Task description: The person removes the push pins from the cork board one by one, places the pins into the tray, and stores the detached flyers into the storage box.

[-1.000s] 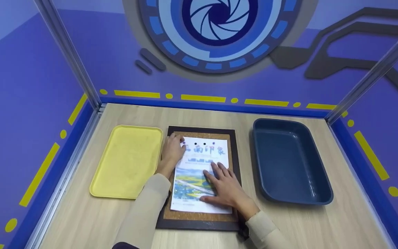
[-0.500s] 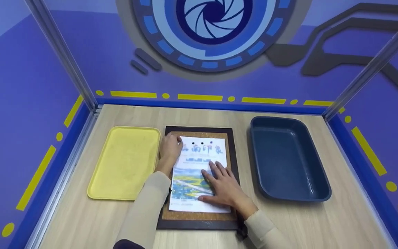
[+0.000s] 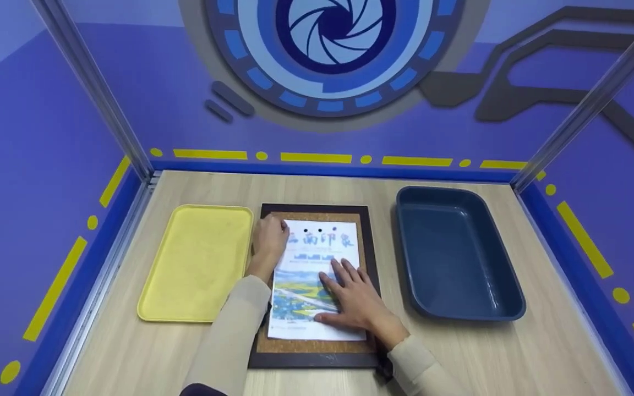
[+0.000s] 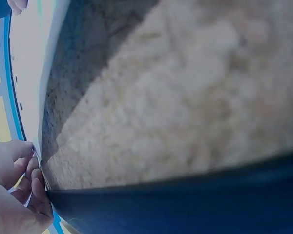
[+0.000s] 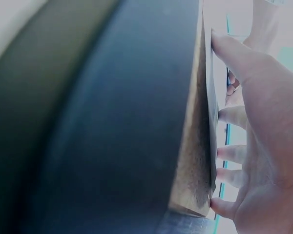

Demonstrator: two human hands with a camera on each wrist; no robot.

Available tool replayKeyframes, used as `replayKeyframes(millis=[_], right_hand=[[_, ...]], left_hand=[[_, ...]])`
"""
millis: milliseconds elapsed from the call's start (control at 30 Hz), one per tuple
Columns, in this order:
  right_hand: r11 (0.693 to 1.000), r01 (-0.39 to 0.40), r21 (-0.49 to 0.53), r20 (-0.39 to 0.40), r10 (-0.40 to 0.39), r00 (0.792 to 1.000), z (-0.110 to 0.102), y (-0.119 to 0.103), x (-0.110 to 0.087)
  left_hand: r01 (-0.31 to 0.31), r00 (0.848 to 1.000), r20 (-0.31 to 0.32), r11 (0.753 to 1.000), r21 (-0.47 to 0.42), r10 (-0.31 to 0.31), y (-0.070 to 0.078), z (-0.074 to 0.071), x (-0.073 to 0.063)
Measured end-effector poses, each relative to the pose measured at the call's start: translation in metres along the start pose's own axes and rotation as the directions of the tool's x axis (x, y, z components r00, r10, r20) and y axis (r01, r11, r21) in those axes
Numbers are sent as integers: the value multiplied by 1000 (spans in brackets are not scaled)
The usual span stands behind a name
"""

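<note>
A printed poster sheet (image 3: 317,330) lies on a cork board (image 3: 344,346) with a dark frame. At its top left corner my left hand (image 3: 271,240) has curled fingers, thumb and forefinger together, pinching a small purple pushpin (image 4: 33,148); the fingers mostly cover it. A second purple pin (image 3: 334,228) shows at the sheet's top right, with two black dots between. My right hand (image 3: 354,300) rests with fingers spread on the sheet's lower right half, pressing it. In the left wrist view, the sheet's left edge stands slightly off the cork.
To the left lies a shallow yellow tray (image 3: 198,264), close to my left forearm. A deep dark blue tray (image 3: 457,258) stands to the right of the board. Purple panels and metal posts border the wooden table (image 3: 559,341).
My left fingers have drawn in over the top left purple pin, which showed beside them a second ago. The right hand keeps its place on the sheet. The head view has shifted slightly.
</note>
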State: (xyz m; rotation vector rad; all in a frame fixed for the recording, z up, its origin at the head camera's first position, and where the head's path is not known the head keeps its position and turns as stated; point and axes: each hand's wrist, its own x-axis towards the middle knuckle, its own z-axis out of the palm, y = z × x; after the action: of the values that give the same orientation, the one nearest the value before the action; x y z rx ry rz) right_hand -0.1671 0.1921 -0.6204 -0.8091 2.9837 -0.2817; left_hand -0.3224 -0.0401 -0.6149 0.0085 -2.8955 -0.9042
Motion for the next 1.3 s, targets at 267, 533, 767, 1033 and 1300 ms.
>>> replayKeyframes(millis=[267,533,767,1033,1300], right_hand=[[1000,3,15,8,-3,1000,-1,1,1],[1000,4,18,-17,-4,1000,-3,3,0],[1000,-2,30,4,2,1000,-2,1,-1],[999,-1,33,8,1,1000,1,2,0],[999,-1,36,-1,1,1000,0,2,0]], left_hand=[[5,1000,1,999,-38,-5,0,-4,-2],[-22,999,-23,1000,-21,22,4,-3,-1],[10,1000,-9,1000,-21,-11,2,-1,-2],[16,1000,-1,1000,-27,-16,0,0,-3],[-7,1000,27,1000,-8,8,-1,-3,0]])
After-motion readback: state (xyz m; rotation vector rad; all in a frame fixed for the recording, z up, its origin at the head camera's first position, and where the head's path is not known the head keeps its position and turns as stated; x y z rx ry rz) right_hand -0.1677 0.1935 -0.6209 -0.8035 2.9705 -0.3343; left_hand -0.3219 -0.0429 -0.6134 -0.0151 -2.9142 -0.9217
